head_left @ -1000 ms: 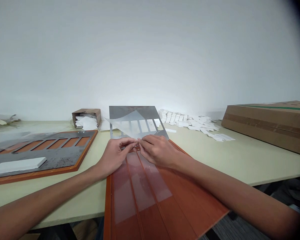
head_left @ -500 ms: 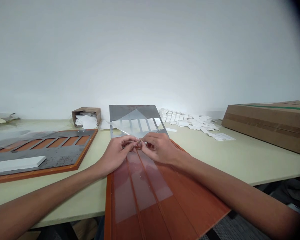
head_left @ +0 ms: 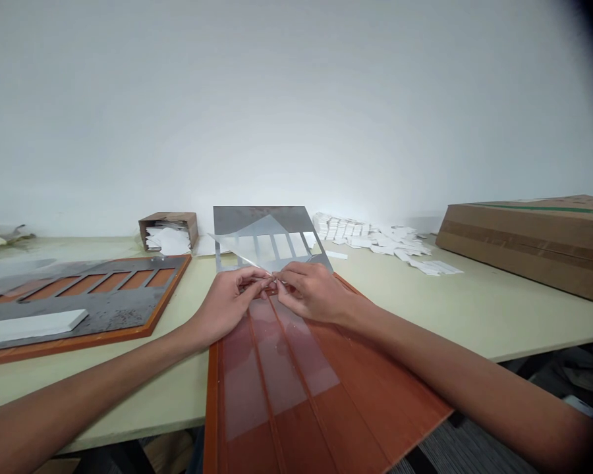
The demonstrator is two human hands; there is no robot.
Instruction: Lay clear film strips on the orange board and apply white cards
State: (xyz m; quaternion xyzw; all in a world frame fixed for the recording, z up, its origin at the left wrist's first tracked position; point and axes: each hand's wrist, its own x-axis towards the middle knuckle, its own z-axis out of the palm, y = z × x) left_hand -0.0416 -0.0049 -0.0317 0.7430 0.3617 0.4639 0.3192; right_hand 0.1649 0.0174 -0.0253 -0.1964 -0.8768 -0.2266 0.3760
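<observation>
My left hand (head_left: pixel 230 296) and my right hand (head_left: pixel 316 289) meet over an orange-brown ribbed board (head_left: pixel 375 395). Their fingertips are pinched together on a thin clear plastic film (head_left: pixel 281 368). Part of this film lies across the board's ribs, while a corner of it rises beyond my fingers. The exact spot between the fingertips is too small to make out. Behind my hands, a grey slotted plate (head_left: pixel 296 217) leans up at the board's far end, with white strips (head_left: pixel 283 246) showing in its slots.
Left on the table (head_left: pixel 474 309) lies another orange board (head_left: pixel 155 322) under a grey slotted plate (head_left: pixel 128 309), with a white block (head_left: pixel 39 326) on it. A small carton (head_left: pixel 192 227) of papers, loose white slips (head_left: pixel 400 247) and a large cardboard box (head_left: pixel 524 243) stand farther back.
Both hands keep their pinch at nearly the same spot. The raised film edge has shifted slightly, and the whole view has moved a little.
</observation>
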